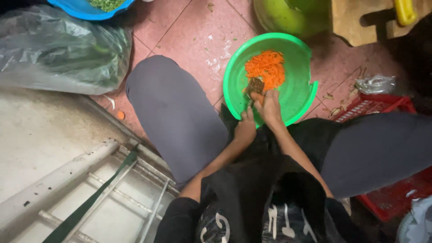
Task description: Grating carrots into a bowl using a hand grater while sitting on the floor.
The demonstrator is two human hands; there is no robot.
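Note:
A green plastic basin (pixel 294 85) sits on the tiled floor between my knees, with a heap of shredded carrot (pixel 266 67) in it. My left hand (pixel 245 129) grips the lower end of a small dark grater (pixel 255 85) that leans over the basin's near rim. My right hand (pixel 270 108) presses a piece of carrot (pixel 258 96) against the grater. Only the carrot's orange tip shows between my fingers.
A clear plastic bag of green vegetables (pixel 63 49) lies at the left. A blue bowl of chopped greens (pixel 96 6) is at the top left. A red crate (pixel 387 135) stands under my right leg, a wooden stool (pixel 355 20) and a green container (pixel 283 15) beyond the basin.

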